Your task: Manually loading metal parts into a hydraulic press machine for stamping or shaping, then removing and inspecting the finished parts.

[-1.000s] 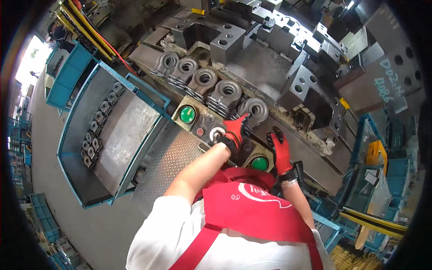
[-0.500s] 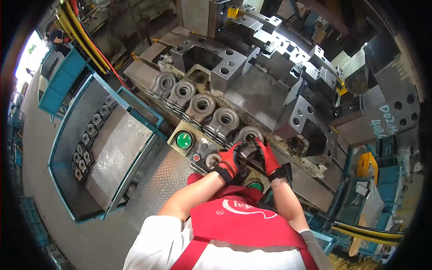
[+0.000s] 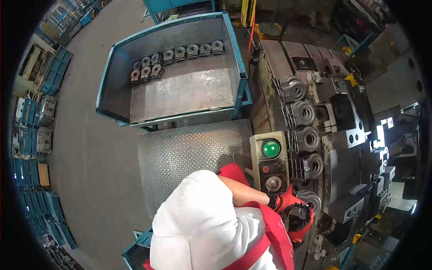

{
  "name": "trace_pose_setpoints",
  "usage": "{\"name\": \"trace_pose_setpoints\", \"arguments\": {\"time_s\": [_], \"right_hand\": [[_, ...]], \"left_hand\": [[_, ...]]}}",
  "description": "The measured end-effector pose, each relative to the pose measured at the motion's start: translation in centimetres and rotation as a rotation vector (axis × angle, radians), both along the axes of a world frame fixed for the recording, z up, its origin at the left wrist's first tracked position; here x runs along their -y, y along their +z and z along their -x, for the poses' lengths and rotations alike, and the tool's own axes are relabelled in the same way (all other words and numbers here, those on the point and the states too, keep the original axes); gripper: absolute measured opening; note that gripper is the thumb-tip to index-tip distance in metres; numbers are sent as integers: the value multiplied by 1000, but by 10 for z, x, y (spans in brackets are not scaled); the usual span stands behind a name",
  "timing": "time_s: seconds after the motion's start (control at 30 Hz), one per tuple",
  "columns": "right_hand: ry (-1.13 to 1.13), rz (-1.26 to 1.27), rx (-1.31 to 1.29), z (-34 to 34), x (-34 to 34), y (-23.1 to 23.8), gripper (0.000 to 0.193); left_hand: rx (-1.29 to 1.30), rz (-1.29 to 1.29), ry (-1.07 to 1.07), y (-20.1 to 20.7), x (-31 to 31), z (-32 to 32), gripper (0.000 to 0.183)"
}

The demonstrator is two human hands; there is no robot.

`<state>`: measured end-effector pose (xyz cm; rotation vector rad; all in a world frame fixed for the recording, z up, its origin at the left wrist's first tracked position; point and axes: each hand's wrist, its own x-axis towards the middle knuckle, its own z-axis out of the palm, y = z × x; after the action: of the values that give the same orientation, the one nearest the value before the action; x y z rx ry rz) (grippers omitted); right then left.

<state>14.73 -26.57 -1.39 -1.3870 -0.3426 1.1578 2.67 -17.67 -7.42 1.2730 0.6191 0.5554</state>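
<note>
Stacks of grey metal parts (image 3: pixel 308 139), each with a thick ring at one end and flat plates below, stand in a row along the press edge. At the near end of that row, my red-gloved left hand (image 3: pixel 286 200) is closed on the side of a ringed metal part (image 3: pixel 311 198). My right hand (image 3: pixel 304 230), in a red and black glove, curls around the near side of the same part or stack. Fingers and gloves cover much of what is held, so I cannot tell how many pieces are in my grip.
A control box (image 3: pixel 254 156) with a green button (image 3: pixel 271 148) stands left of the stacks. Beyond a checkered steel plate (image 3: pixel 193 146) is a blue-framed metal bin (image 3: pixel 182 96) with several ringed parts lined along its back. Press die blocks (image 3: pixel 344 166) rise at the right.
My view has swung left, bringing the bin to the upper middle and the press to the right. Both hands stay at the near-end stack, the right now curled around its near side.
</note>
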Motion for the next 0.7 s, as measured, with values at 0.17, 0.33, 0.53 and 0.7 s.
{"name": "trace_pose_setpoints", "arguments": {"time_s": [0.17,0.33,0.53,0.7], "right_hand": [[64,-57,312,14,15,7,35],[283,-173,782,59,33,11,41],[436,-388,244,146,37,0,42],[618,-369,376,201,20,-1,42]], "left_hand": [[271,-356,-193,5,-6,35,41],[416,-148,59,15,16,105,32],[602,598,287,11,52,216,27],[764,793,427,10,69,302,31]]}}
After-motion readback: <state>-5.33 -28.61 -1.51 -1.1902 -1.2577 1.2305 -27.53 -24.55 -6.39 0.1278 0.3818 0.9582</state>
